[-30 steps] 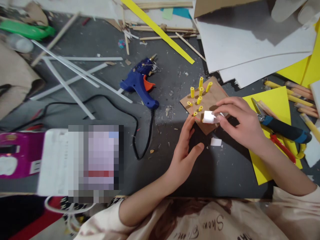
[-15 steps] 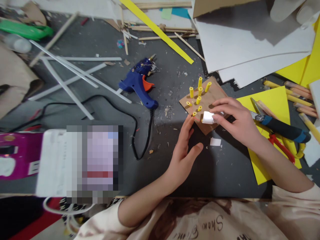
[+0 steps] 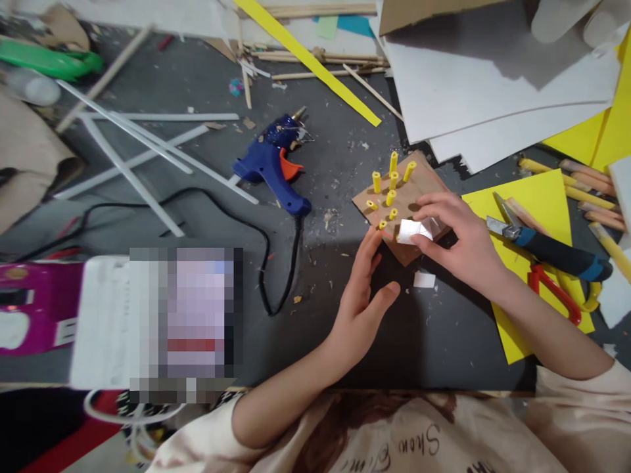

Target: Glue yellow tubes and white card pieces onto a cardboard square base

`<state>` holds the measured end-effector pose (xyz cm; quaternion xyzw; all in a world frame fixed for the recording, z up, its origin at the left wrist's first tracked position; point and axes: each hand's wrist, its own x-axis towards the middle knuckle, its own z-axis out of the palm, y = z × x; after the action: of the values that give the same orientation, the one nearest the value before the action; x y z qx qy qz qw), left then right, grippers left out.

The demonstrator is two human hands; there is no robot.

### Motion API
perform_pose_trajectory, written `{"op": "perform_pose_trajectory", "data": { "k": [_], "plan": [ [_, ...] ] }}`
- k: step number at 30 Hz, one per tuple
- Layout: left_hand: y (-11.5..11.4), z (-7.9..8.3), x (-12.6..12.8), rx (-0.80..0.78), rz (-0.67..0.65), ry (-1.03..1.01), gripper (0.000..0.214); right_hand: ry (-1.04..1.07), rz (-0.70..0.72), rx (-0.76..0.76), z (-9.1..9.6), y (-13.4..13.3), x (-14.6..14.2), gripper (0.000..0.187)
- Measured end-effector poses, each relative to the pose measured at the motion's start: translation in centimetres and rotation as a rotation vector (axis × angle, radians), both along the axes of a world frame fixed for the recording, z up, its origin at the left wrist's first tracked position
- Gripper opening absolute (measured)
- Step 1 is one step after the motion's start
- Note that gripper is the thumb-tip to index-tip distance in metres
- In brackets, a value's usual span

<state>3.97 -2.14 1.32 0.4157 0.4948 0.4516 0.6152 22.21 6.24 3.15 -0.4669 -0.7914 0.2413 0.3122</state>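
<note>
A brown cardboard square (image 3: pixel 430 176) lies on the dark table with several short yellow paper tubes (image 3: pixel 391 198) standing on it. A small folded white piece (image 3: pixel 413 231) rests at its near side. My right hand (image 3: pixel 461 240) arches over this piece, thumb at its near edge and fingertips beyond it, apart from the thumb. My left hand (image 3: pixel 362 295) is open, its fingertips at the cardboard's left near edge beside a tube, thumb spread away. Just below the cardboard lies a small white scrap (image 3: pixel 424 280).
A blue glue gun (image 3: pixel 271 157) with a black cord lies to the left, near several white sticks (image 3: pixel 148 141). On the right, a utility knife (image 3: pixel 562 253) and red-handled scissors (image 3: pixel 555 292) lie on yellow paper (image 3: pixel 513 335). White sheets (image 3: pixel 458 85) are stacked behind.
My right thumb and fingers have shifted slightly on the white piece, and more of it now shows between them. My left hand has stayed in place.
</note>
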Motion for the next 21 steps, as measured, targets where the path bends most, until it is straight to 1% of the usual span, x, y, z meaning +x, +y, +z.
{"op": "perform_pose_trajectory", "data": {
  "k": [6, 10, 15, 18, 21],
  "plan": [
    [-0.02, -0.07, -0.06, -0.003, -0.01, 0.002, 0.057, -0.006, -0.007, -0.004, -0.11, -0.08, -0.06, 0.008],
    [-0.03, -0.09, -0.03, -0.002, -0.003, -0.002, 0.057, 0.03, -0.022, 0.014, -0.14, -0.14, -0.15, 0.011],
    [0.02, -0.06, 0.01, -0.01, -0.002, -0.008, 0.057, 0.018, -0.031, 0.011, -0.24, -0.03, -0.27, 0.011],
    [0.06, -0.03, -0.01, -0.012, 0.003, -0.02, 0.056, 0.004, -0.001, 0.092, -0.23, -0.16, -0.25, 0.013],
    [0.11, 0.0, -0.03, -0.007, 0.0, -0.011, 0.057, -0.064, 0.109, 0.232, -0.21, -0.92, -0.08, 0.026]
  ]
}}
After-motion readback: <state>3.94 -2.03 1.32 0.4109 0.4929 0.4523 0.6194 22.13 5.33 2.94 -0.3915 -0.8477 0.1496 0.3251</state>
